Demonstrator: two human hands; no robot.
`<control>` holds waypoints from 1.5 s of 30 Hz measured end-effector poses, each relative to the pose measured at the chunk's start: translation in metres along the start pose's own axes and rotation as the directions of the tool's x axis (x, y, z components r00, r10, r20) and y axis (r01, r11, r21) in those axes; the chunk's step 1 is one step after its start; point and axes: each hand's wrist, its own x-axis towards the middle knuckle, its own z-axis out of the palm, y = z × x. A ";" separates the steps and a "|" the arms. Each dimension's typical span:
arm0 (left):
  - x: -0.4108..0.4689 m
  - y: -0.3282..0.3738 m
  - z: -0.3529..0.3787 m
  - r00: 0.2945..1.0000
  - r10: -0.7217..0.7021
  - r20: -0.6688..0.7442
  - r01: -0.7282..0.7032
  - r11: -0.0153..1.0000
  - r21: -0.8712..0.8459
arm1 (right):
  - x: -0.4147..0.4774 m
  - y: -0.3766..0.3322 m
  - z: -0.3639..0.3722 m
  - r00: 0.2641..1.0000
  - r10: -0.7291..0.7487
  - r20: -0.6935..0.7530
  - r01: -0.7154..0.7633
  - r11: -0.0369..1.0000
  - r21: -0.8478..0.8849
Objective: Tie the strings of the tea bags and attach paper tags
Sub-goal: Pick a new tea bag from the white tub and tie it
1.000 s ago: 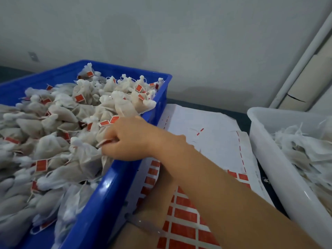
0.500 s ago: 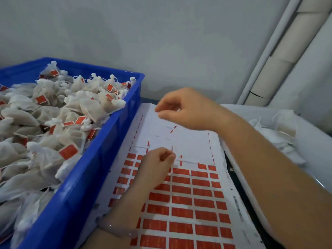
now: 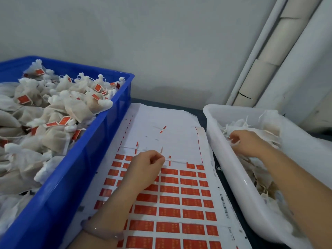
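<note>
Right grip has swung off the tag sheet into the white tub, curled round tea bags; left grip (curled, contents unclear) rests on that sheet.

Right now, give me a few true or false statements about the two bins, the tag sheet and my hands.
The blue bin holds tea bags bearing red tags. True.
The right hand is over the blue bin. False: it is inside the white bin, among untagged bags.
The left hand rests on the tag sheet. True.
Every row of the tag sheet is full. False: its far part is stripped white.
</note>
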 end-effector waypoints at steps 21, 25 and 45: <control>0.000 0.001 -0.001 1.000 0.021 -0.005 -0.021 1.000 -0.005 | -0.013 0.024 -0.026 0.985 0.152 -0.084 -0.065 0.771 0.634; -0.001 0.001 -0.002 1.000 0.018 0.005 -0.018 1.000 -0.009 | -0.017 0.026 -0.021 0.993 0.098 0.059 -0.104 0.548 0.830; -0.024 0.037 -0.033 0.952 0.300 -0.064 -0.274 0.738 -0.616 | -0.110 -0.159 0.028 0.983 -0.160 -0.093 0.128 0.225 0.966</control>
